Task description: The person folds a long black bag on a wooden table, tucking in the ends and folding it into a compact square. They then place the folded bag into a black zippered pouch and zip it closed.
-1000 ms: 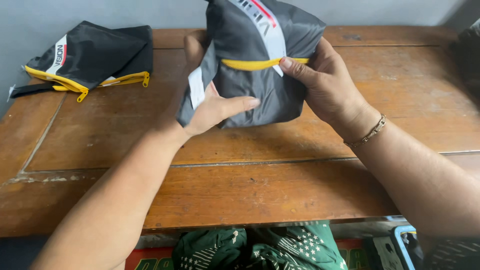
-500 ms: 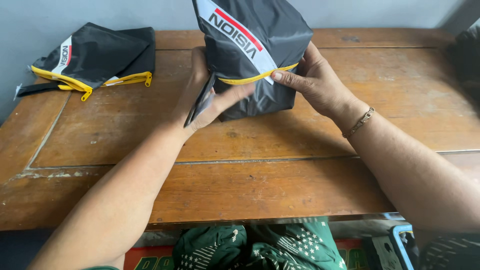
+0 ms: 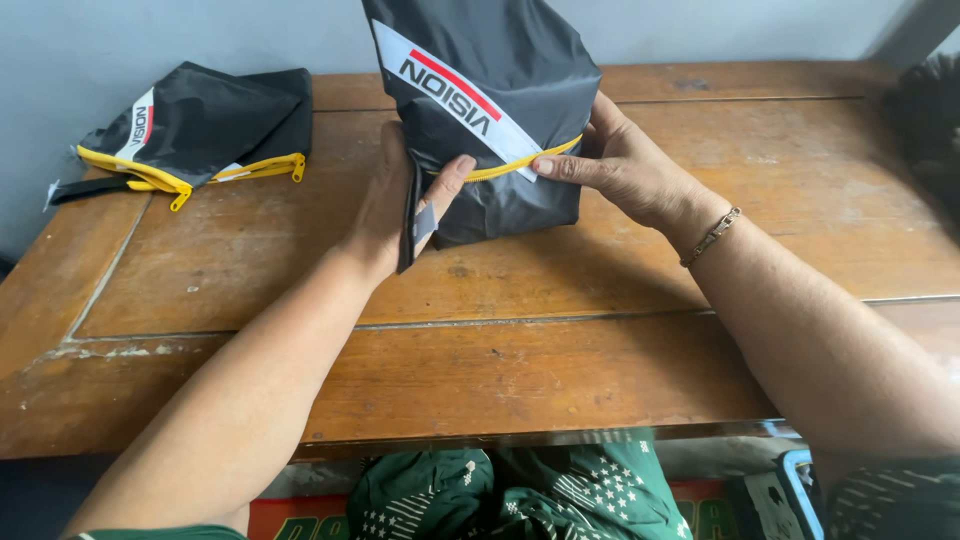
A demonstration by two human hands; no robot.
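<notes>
Grey-black zip pouch [image 3: 490, 110] stands upright near the middle of the wooden table [image 3: 560, 370], toward the far edge; its top runs out of view. It looks bulky, as if filled, but the contents are not visible. A yellow zipper [image 3: 520, 165] crosses the front at an angle, under a white band with a red stripe and dark lettering. Left hand [image 3: 395, 200] grips the pouch's left side: thumb laid across the front just below the zipper, the other fingers hidden behind the fabric, palm also touching a dark strap [image 3: 410, 220] with a small grey tag that hangs down there. Right hand [image 3: 620, 165] holds the right side, fingers curled to the fabric, forefinger tip resting on the zipper line. A thin chain bracelet [image 3: 710, 237] sits on the right wrist. Both hands closed on the pouch, neither spread wide. Second pouch [image 3: 200, 130], same dark fabric and yellow zipper, lies flat and slack at the far left corner, well apart from the hands; its zipper looks partly undone, inside not visible. Count: two pouches, two hands, one bracelet. Table: the near half is bare planks, as is the stretch to the right of the held pouch; a dark object [image 3: 925, 120] sits at the far right edge, cut off. Back edge meets a pale wall [image 3: 100, 60]. Below the near edge, green patterned cloth [image 3: 520, 495].
</notes>
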